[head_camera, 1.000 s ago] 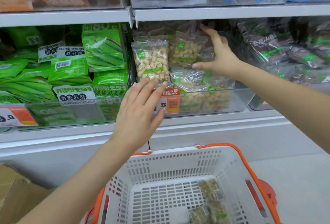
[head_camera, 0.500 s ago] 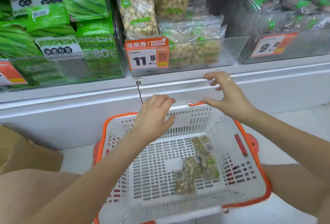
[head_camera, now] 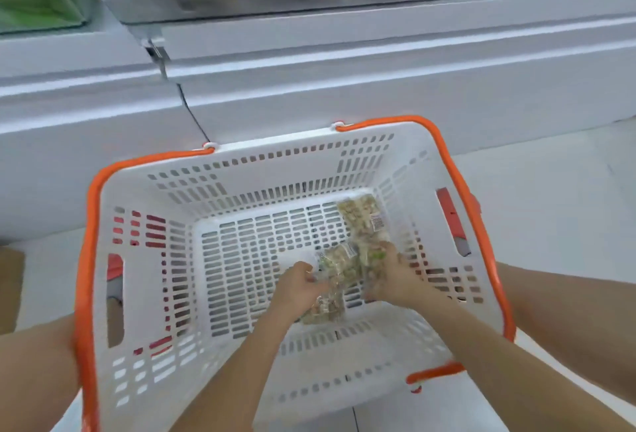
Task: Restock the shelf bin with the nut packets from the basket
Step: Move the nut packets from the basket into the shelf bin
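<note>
Left hand (head_camera: 296,285) and right hand (head_camera: 390,276): both reaching to the floor of the basket (head_camera: 241,170), each curling round nut packets (head_camera: 339,273). A further packet (head_camera: 364,221) lying beside them. Shelf bin (head_camera: 309,1) above waiting; restocking judged partly remaining.

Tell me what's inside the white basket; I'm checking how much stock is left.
Inside the basket lie a few nut packets, with the left hand and right hand gripping them. The hands cover parts, so the exact count is unclear.
</note>
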Demonstrator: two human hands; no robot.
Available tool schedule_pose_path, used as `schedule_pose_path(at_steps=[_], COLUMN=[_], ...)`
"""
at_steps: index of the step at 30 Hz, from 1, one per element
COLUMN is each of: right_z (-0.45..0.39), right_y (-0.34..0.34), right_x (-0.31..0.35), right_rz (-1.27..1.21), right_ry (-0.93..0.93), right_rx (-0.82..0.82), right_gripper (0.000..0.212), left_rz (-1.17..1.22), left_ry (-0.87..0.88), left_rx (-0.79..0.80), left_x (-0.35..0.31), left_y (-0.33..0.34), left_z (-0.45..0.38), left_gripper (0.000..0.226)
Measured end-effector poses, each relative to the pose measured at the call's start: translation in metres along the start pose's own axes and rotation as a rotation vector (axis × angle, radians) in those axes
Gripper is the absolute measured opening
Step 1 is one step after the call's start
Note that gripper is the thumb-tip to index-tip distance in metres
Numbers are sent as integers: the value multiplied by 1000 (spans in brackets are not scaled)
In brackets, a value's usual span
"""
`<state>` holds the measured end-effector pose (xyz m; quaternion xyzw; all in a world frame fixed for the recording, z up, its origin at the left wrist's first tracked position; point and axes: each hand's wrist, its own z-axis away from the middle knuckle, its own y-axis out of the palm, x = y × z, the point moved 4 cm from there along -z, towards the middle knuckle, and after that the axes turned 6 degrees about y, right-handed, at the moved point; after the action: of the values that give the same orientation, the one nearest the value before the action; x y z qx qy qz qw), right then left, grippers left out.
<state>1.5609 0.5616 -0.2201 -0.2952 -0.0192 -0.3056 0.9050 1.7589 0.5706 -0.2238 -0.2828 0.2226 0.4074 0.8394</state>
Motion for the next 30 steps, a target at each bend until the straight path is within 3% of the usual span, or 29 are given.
schedule_pose_path(at_steps=[3,8,10,12,14,16,19,22,23,25,27,30], right_z=[-13,-28,-27,-19,-13,-7,-3,-5,-7,-12,-11,-3], right_y=[18,20,8,1,-2,-2,1,10,13,15,13,9], right_x=[-7,0,4,4,2,1,2,5,4,3,9,25], right_rz=[-142,-124,-403,-812,-1201,-1441,-1399,-1292,-1259,-1134,-1047,-949], right_ry=[-25,-55,-65,34,141,199,238,260,276,286,247,147], right_rx=[-29,-144,-119,23,229,368,417,396,349,203,101,-11], right_gripper=[127,112,94,75,63,40,22,23,24,28,28,39], left_rz=[61,207,271,262,62,-217,-561,-698,-630,-448,-239,-18], left_ry=[-25,-45,4,121,310,505,678,589,551,460,251,-98], left_rx=[-43,-221,-284,-397,-538,-624,-469,-168,-169,-345,-520,-423], left_x=[-9,-20,-26,-31,-36,-37,-15,16,20,20,17,30], left_y=[13,15,10,-3,-22,-38,-37,-24,-25,-31,-43,-49], left_z=[-17,-29,-30,-26,-17,-7,-5,-8,-7,-8,-14,-41], left_gripper=[30,32,17,20,17,19,32,54,54,42,42,67])
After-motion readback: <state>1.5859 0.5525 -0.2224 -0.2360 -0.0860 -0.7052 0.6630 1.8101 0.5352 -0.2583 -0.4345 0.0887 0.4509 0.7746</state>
